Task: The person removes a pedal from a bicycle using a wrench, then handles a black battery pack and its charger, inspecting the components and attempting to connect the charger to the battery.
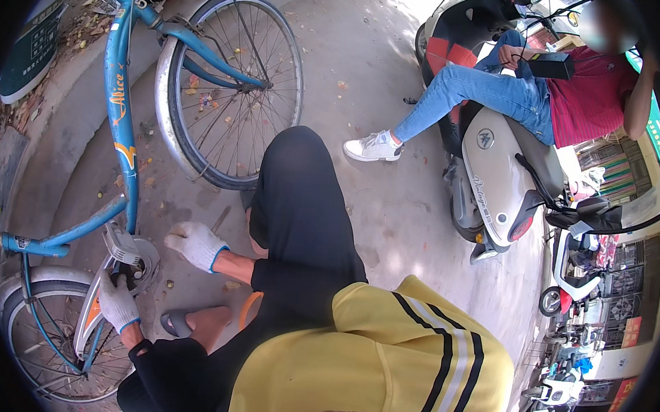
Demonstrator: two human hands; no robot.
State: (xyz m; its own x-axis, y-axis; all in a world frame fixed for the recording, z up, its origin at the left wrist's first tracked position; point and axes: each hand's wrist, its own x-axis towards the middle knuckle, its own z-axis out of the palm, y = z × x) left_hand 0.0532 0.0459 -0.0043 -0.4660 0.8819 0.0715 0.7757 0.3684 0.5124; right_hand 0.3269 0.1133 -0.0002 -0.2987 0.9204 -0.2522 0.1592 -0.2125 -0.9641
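Found the blue bicycle (pixel 115 95) from 11 round to 8 o'clock, with the front wheel (pixel 235 87) toward 11 and the rear wheel (pixel 42 339) toward 8. Reached toward 8 o'clock with the left hand (pixel 118 300), in a white glove with a blue cuff, on or just over the white-and-orange chain guard (pixel 89 317). Bent those fingers beside the crank (pixel 145 265), but could not tell what, if anything, was pinched there. Held the right hand (pixel 191 244), gloved alike, over the grey ground (pixel 366 231), at 2 o'clock from the left hand, with fingers close together and slightly curled; could not tell of anything inside. Wore a yellow shirt (pixel 359 351) and black trousers (pixel 300 204). Saw a grey sandal (pixel 178 323) at 6 o'clock from the right hand. Noticed, farther off toward 2 o'clock, a person in a dark red shirt (pixel 590 97) and blue jeans (pixel 458 89), seated on a pale scooter (pixel 491 170), near a dark box-shaped thing (pixel 552 66).
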